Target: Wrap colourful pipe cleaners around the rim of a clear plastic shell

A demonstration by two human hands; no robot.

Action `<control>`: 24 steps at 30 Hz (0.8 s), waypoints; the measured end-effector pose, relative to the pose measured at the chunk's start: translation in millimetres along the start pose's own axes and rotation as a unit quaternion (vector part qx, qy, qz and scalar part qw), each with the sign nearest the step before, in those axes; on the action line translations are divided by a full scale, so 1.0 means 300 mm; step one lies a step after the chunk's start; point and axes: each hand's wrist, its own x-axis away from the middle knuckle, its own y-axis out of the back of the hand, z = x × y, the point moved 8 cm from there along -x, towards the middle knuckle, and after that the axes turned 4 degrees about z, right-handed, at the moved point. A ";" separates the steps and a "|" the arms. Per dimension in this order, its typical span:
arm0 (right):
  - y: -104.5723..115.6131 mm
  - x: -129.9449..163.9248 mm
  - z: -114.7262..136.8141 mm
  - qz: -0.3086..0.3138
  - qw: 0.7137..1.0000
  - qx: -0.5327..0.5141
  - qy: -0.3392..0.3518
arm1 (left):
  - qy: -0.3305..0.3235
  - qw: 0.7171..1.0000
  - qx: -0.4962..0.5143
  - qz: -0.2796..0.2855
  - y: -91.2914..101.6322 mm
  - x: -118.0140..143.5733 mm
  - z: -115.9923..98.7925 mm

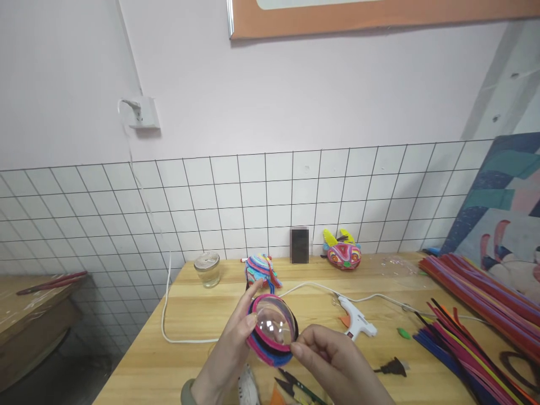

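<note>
My left hand [231, 340] grips the side of a clear plastic dome [273, 323], thumb on its near side and fingers behind it. Rings of fuzzy pipe cleaners in pink, black and blue wrap the dome's rim; a pink pipe cleaner [280, 347] runs closest around the clear part. At the dome's right edge, my right hand [333, 354] pinches this pink strand between thumb and forefinger. Just behind the dome stands a striped, multicoloured pipe-cleaner craft [258, 269]. Below my hands lie dark-bladed scissors [295, 383], partly cut off by the frame's lower edge.
A white glue gun [356, 322] and its cord lie to the right, near a black plug [394, 367]. Bundles of loose pipe cleaners [449, 346] cover the right side. At the back are a glass jar [207, 271] and an animal-face craft [343, 253].
</note>
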 end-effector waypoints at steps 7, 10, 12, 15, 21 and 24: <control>0.007 -0.027 -0.067 0.011 0.998 -0.058 0.004 | 0.008 1.000 0.019 -0.011 0.007 0.003 0.015; 0.008 -0.042 -0.093 0.033 0.995 -0.098 0.015 | 0.029 0.999 0.038 -0.005 -0.006 0.007 0.024; -0.004 -0.048 -0.090 0.070 0.993 -0.096 0.018 | 0.031 0.999 0.042 -0.015 -0.010 0.008 0.025; -0.008 -0.050 -0.058 0.094 0.990 -0.100 0.040 | 0.021 0.998 0.049 -0.031 -0.012 0.006 0.031; -0.001 -0.054 -0.047 0.081 0.994 -0.059 0.044 | -0.016 1.000 0.025 0.009 -0.030 -0.002 0.039; -0.003 -0.056 -0.071 0.073 0.996 -0.035 0.037 | -0.020 1.000 -0.016 0.005 -0.033 -0.006 0.030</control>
